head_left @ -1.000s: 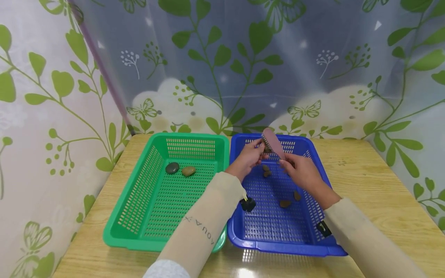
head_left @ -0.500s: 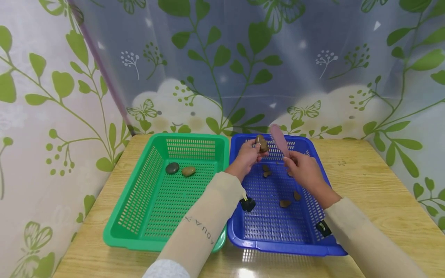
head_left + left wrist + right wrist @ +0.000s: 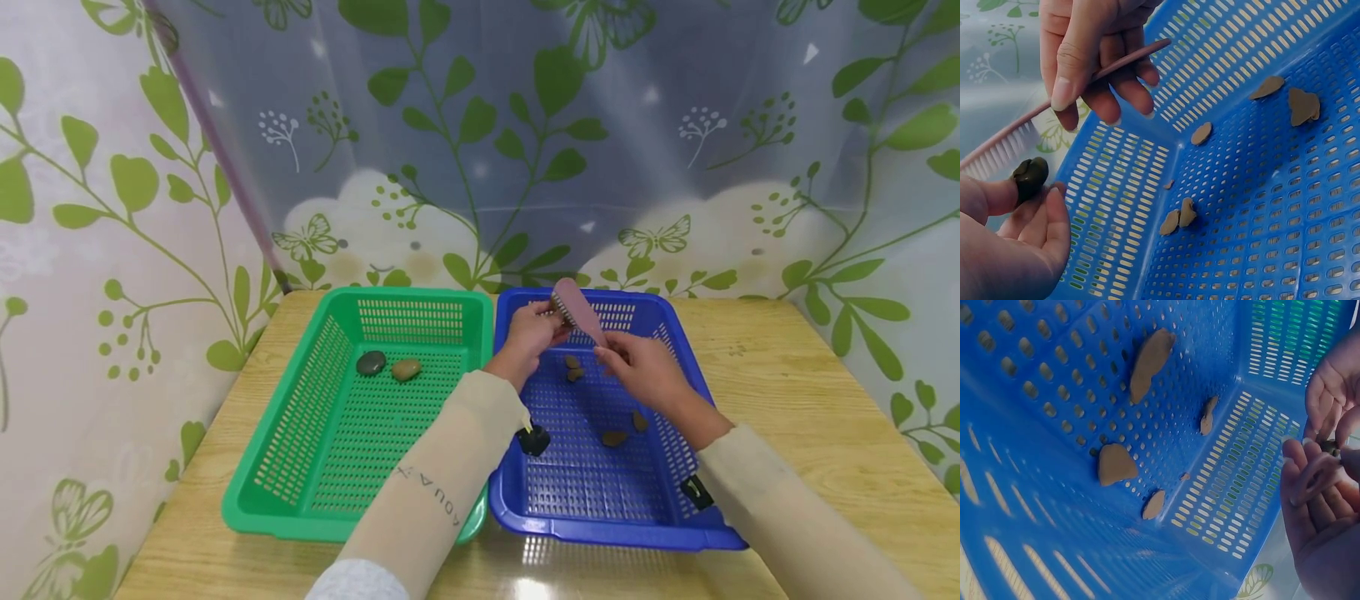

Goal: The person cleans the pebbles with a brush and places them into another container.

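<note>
My left hand (image 3: 531, 337) pinches a small dark stone (image 3: 1030, 178) between thumb and fingers above the far part of the blue basket (image 3: 611, 532). In the head view the brush mostly hides this stone. With thumb and fingers, my right hand (image 3: 648, 371) grips the handle of a pink brush (image 3: 577, 310). Its bristles face the stone; whether they touch it I cannot tell. Several brown flat clay-like pieces, among them one lump (image 3: 615, 437) and a pair (image 3: 574, 368), lie on the blue basket's floor.
A green basket (image 3: 281, 527) stands left of the blue one on the wooden table (image 3: 795, 392). Inside it lie a dark grey stone (image 3: 371, 362) and a tan stone (image 3: 406, 370). A leaf-patterned curtain (image 3: 480, 167) hangs behind the table.
Half a second ago the brush was lifted up and right, showing the stone. It has swung back down and left over the stone, much as a second ago. The left hand has barely moved.
</note>
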The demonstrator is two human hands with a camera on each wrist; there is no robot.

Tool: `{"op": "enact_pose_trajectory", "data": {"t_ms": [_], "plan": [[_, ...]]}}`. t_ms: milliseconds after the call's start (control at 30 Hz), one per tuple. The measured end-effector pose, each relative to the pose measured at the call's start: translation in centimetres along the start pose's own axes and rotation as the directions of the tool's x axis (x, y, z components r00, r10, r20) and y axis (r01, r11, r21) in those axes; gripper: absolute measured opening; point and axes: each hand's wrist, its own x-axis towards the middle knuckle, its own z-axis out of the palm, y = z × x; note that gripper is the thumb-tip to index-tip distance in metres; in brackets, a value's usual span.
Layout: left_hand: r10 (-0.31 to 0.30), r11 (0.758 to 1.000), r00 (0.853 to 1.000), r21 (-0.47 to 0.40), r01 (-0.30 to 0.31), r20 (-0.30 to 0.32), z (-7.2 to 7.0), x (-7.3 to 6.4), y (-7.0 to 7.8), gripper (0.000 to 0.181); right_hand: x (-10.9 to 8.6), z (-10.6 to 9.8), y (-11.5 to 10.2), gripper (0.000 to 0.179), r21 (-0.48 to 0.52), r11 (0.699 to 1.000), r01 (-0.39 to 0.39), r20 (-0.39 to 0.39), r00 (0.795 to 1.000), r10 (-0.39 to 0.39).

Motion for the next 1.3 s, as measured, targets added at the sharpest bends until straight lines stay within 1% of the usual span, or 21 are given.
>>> {"op": "enact_pose_trajectory", "data": {"t_ms": [67,133,267,333,400,567,700,733,767,800,867,967,1000,1100,1200,1300], "plan": [[0.007,1.000,1.000,0.009,-0.007,-0.008,-0.01,0.02,0.03,0.046,-0.01,-0.02,0.02,0.027,0.003,1.000,0.010,0.016,1.000,-0.010],[0.027,0.999,1.000,0.027,-0.027,-0.016,0.01,0.04,0.07,0.051,0.00,0.00,0.11,0.026,0.001,1.000,0.006,0.030,1.000,-0.006],[0.066,0.997,0.998,0.047,-0.066,0.005,-0.02,0.15,0.16,0.046,0.14,0.04,0.31,0.027,-0.019,0.999,-0.027,0.025,0.999,0.027],[0.076,0.996,0.997,0.054,-0.077,0.021,-0.05,0.17,0.19,0.045,0.24,0.01,0.30,0.026,-0.037,0.998,-0.041,0.017,0.999,0.042],[0.079,0.995,0.997,0.052,-0.080,0.023,-0.10,0.22,0.18,0.044,0.30,-0.05,0.30,0.025,-0.051,0.998,-0.048,0.007,0.999,0.049],[0.086,0.994,0.996,0.061,-0.086,0.001,-0.17,0.28,0.13,0.043,0.23,-0.24,0.27,0.023,-0.062,0.995,-0.083,-0.014,0.996,0.083],[0.066,0.994,0.998,0.087,-0.064,-0.022,-0.26,0.25,0.04,0.043,0.03,-0.40,0.44,0.026,-0.066,0.989,-0.135,-0.047,0.990,0.132],[0.056,0.994,0.998,0.098,-0.053,-0.027,-0.28,0.26,0.00,0.043,-0.01,-0.44,0.48,0.027,-0.058,0.988,-0.143,-0.054,0.989,0.140],[0.065,0.992,0.998,0.111,-0.062,-0.027,-0.35,0.43,-0.25,0.041,-0.04,-0.47,0.54,0.028,-0.048,0.988,-0.147,-0.059,0.988,0.144],[0.059,0.990,0.998,0.129,-0.055,-0.030,-0.37,0.46,-0.30,0.041,-0.06,-0.48,0.57,0.029,-0.039,0.988,-0.148,-0.064,0.987,0.145],[0.055,0.989,0.998,0.140,-0.050,-0.035,-0.36,0.53,-0.42,0.039,-0.07,-0.48,0.54,0.030,-0.017,0.990,-0.141,-0.063,0.988,0.139],[0.058,0.989,0.998,0.140,-0.052,-0.036,-0.27,0.39,-0.44,0.037,-0.01,-0.40,0.35,0.030,0.004,0.994,-0.107,-0.050,0.993,0.107],[0.044,0.990,0.998,0.138,-0.038,-0.041,-0.17,0.21,-0.28,0.036,0.02,-0.36,0.27,0.030,0.005,0.995,-0.099,-0.044,0.994,0.099],[0.045,0.990,0.998,0.137,-0.040,-0.033,-0.05,-0.03,-0.27,0.033,0.11,-0.24,0.05,0.028,-0.005,0.998,-0.068,-0.018,0.998,0.068],[0.041,0.989,0.999,0.141,-0.037,-0.027,0.00,-0.16,-0.28,0.031,0.13,-0.15,-0.08,0.027,-0.029,0.998,-0.051,0.014,0.999,0.052],[0.039,0.992,0.999,0.123,-0.037,-0.014,-0.01,-0.13,-0.26,0.033,0.13,-0.12,-0.10,0.026,-0.050,0.998,-0.045,0.032,0.998,0.046]]}}
